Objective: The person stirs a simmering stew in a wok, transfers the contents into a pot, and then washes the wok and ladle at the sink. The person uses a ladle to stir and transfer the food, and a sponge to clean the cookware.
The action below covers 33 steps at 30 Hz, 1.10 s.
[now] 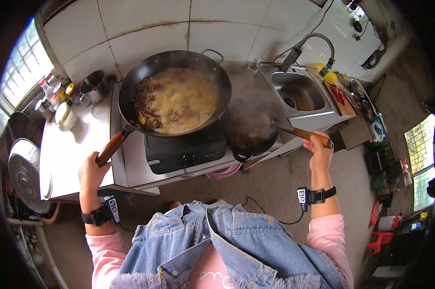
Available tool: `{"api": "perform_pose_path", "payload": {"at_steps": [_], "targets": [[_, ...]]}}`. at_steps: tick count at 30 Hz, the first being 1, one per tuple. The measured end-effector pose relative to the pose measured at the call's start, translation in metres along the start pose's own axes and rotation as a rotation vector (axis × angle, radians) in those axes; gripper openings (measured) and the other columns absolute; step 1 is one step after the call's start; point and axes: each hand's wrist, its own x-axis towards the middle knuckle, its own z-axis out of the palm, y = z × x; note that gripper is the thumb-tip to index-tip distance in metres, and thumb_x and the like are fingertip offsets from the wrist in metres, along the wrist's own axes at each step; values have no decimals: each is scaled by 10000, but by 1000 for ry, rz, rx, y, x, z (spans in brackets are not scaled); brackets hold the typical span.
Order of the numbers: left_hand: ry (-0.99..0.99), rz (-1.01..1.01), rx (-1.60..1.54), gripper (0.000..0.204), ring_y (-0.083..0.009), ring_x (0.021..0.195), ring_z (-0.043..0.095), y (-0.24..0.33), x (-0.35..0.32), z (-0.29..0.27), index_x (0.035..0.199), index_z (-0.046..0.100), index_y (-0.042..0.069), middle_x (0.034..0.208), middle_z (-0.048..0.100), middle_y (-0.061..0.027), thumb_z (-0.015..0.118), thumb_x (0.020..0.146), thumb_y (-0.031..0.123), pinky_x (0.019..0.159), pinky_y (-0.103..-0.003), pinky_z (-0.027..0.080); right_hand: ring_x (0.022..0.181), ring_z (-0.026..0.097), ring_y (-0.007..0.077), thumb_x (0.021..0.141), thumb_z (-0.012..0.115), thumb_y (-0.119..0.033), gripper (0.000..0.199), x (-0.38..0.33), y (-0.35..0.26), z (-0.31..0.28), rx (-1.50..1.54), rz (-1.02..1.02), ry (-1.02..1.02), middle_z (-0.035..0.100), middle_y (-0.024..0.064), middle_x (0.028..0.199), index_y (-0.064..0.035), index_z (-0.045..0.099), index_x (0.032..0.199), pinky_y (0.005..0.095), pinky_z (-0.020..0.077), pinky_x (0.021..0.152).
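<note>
My left hand (93, 171) is closed around the wooden handle (114, 145) of a large dark wok (130, 79). The wok sits over a black gas stove (184, 154) and holds pieces of food in bubbling yellow-brown broth. To its right stands a smaller black pot (233, 118), with steam rising from it. My right hand (319, 151) grips the wooden handle of a metal-shafted cooking utensil (299, 133). The utensil's shaft points left over the rim into the pot; steam and the dark contents hide its head, so I cannot tell whether it is a ladle or a spatula.
On the left counter are jars (59, 92), a lidded white container (66, 117) and a metal pot (95, 86). Right of the stove are a steel sink (298, 90) with a tap (325, 48) and a cutting board (345, 107) bearing red meat (338, 94).
</note>
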Motion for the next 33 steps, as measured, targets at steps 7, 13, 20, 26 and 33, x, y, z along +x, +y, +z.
{"api": "perform_pose_path", "payload": {"at_steps": [7,13,20,26,33], "targets": [[8,-4,39,297,-262,668,609,0,0,0,865,579,52,736,620,-114,720,675,231,641,-346,474,670,630,190,785,604,-80,220,-3,-7,-9,-131,-190,-73,604,118,822,22,547,971,256,532,588],[18,-5,-34,292,-274,685,608,-1,-1,-2,869,588,53,733,616,-114,703,677,240,651,-351,471,659,622,200,755,640,-151,213,28,-3,-39,341,188,318,592,106,785,-3,546,877,245,527,552],[15,3,-48,311,-286,695,603,-5,0,1,869,595,56,732,611,-121,702,669,269,658,-359,469,693,639,228,764,639,-151,237,59,-57,19,405,122,30,606,115,832,2,549,921,258,533,538],[39,29,-93,328,-294,687,599,-11,0,3,867,595,56,731,609,-129,729,641,253,634,-366,465,634,645,234,736,681,-186,297,63,-130,138,-33,-26,-275,611,110,795,28,571,911,242,523,485],[7,6,-105,293,-289,707,604,-10,-1,0,858,595,69,757,615,-121,699,666,263,655,-364,473,530,628,200,739,658,-246,313,70,-152,205,-423,-55,-476,613,125,732,35,574,852,242,503,405]]}}
